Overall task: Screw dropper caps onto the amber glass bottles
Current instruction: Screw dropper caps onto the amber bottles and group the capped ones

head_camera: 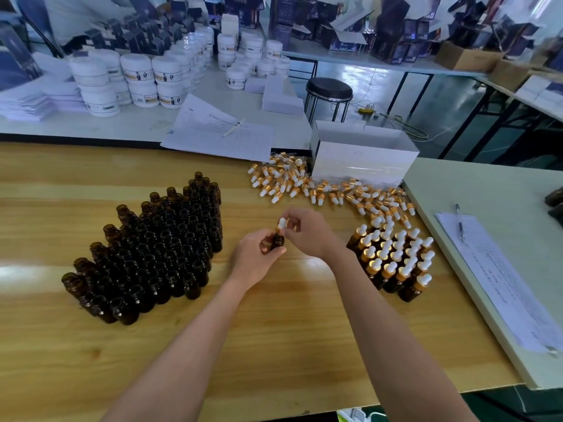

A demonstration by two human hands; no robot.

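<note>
Amber bottle [277,242] held between uncapped bottles [152,248] and capped bottles [396,263].

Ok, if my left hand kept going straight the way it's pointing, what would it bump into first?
Most likely your right hand, pinching the dropper cap just past your left hand holding the amber bottle; beyond that, the loose cap pile. Depth is hard to judge.

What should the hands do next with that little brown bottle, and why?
Probably twist the dropper cap down tight: the right hand pinches it over the mouth of the amber bottle that the left hand grips, and it seems not yet seated.
</note>
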